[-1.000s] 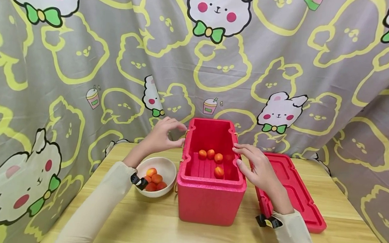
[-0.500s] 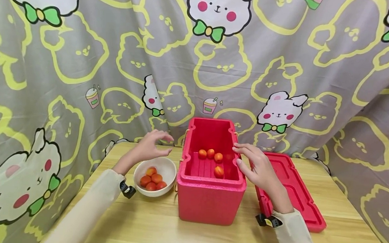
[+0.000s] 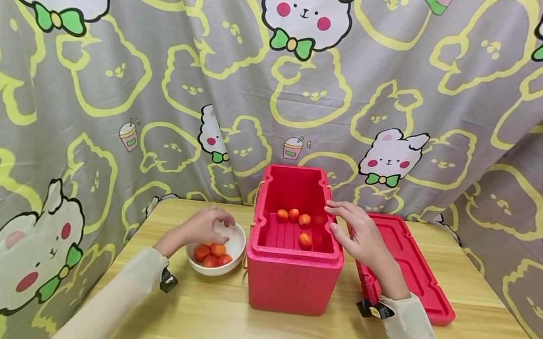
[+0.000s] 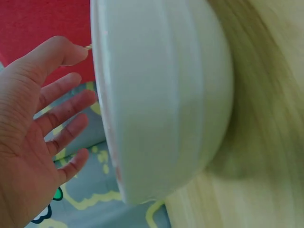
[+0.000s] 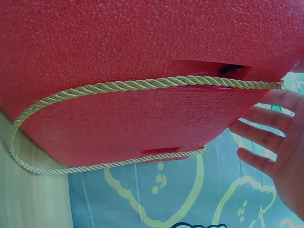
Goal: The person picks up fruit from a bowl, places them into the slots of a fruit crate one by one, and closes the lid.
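Observation:
My left hand hovers over the white bowl, its fingers loosely bent and holding nothing. Several small orange-red fruits lie in that bowl, partly hidden by the hand. In the left wrist view the thumb and fingers spread apart beside the bowl's rim. My right hand rests its fingertips on the right rim of the red foam box. Several more orange fruits sit on the box's ribbed floor. A gold twisted rope hangs along the box's side in the right wrist view.
The red lid lies on the wooden table to the right of the box, under the right forearm. Behind the table hangs a grey curtain with cartoon animals. A rope also runs along the box's left side.
My left hand has moved from the box's left edge leftward and down, over the bowl of fruit. The right hand has stayed at the box's right rim.

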A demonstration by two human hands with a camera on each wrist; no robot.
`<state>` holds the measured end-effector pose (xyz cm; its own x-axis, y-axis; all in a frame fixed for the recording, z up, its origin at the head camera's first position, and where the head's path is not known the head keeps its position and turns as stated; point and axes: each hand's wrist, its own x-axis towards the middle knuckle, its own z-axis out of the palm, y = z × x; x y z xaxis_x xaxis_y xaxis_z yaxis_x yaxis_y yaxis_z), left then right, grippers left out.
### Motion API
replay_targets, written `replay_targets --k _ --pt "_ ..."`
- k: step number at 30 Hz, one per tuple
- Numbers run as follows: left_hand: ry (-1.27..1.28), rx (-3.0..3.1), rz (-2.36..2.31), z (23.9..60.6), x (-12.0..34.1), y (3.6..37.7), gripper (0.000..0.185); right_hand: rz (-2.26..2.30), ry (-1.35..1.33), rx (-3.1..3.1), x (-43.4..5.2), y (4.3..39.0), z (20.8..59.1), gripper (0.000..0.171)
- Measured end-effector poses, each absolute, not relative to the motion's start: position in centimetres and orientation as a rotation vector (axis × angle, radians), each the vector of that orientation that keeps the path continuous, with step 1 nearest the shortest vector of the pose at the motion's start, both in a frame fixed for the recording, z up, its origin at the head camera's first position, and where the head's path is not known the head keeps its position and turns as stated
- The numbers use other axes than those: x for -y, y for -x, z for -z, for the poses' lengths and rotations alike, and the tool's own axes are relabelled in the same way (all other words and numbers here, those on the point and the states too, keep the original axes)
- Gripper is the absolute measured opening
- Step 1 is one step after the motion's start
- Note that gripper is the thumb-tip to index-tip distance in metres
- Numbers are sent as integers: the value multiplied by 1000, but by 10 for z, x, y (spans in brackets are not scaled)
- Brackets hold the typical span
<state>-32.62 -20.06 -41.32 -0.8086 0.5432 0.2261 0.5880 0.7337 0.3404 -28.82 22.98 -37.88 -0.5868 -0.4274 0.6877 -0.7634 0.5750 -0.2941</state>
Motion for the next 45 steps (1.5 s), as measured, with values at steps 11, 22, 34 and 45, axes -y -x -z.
replay_targets --k 11,22,34,45 --pt "925 2944 422 428 209 321 43 -785 -942 2252 -230 289 379 42" --pt "932 2881 307 437 211 320 38 -795 -935 2257 -230 287 378 41" --pt "974 2832 256 444 205 321 39 -795 -937 2254 -230 287 379 41" --pt "964 2830 256 447 199 324 42 -791 -941 2250 -230 287 379 41"
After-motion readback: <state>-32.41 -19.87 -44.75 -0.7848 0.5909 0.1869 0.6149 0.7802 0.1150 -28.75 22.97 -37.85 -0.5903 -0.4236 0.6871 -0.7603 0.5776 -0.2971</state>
